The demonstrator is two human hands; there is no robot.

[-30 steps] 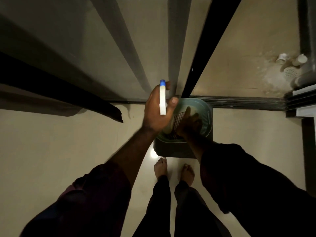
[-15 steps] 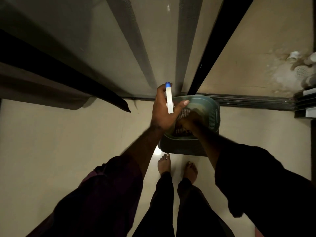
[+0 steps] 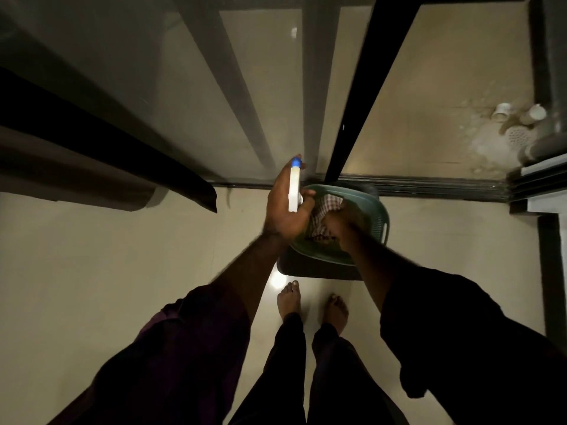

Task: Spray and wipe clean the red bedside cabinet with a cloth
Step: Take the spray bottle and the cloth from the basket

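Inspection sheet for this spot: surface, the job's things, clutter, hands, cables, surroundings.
Surface: pale glossy floor; no red cabinet in view.
Job's things: white spray bottle with a blue tip, upright in the left hand; checked cloth in a green basket on a dark stand.
Clutter: nothing seen.
Hands: left hand's fingers wrap the bottle; right hand grips the cloth inside the basket.
Cables: nothing seen.
Surroundings: glass door ahead; drain and pipe ends on stained ground beyond.
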